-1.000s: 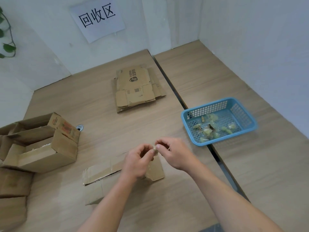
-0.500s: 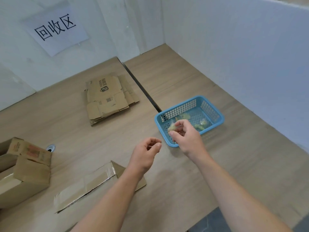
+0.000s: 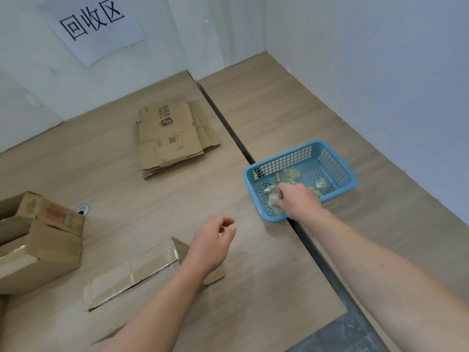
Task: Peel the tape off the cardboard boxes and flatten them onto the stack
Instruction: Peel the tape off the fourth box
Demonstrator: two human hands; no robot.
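At the bench's (image 3: 152, 212) left edge, open cardboard boxes (image 3: 43, 250) are sitting flaps up, cut off by the frame so their number cannot be told, and a round metal grommet (image 3: 82, 209) is lying just beside them. Along the near edge one taped box (image 3: 132, 273) is lying on its side, a shiny strip still running down its seam. The left hand (image 3: 212, 246) is hovering over that box's right end with fingers loosely curled and holding nothing, much as it was half a second ago. Toward the far edge one stack of flattened boxes (image 3: 172, 138) is lying, with bare wood all round it. A dark gap (image 3: 223, 118) is splitting the bench in two. Just right of the gap one blue basket (image 3: 338, 171) is holding several crumpled tape wads (image 3: 291, 174). The right hand (image 3: 298, 201), which was at the basket's near rim a moment ago, is now reaching inside it, fingers pointing down onto a wad; whether it is still pinching that wad cannot be told. Beyond the basket, open wood is running to the right wall.
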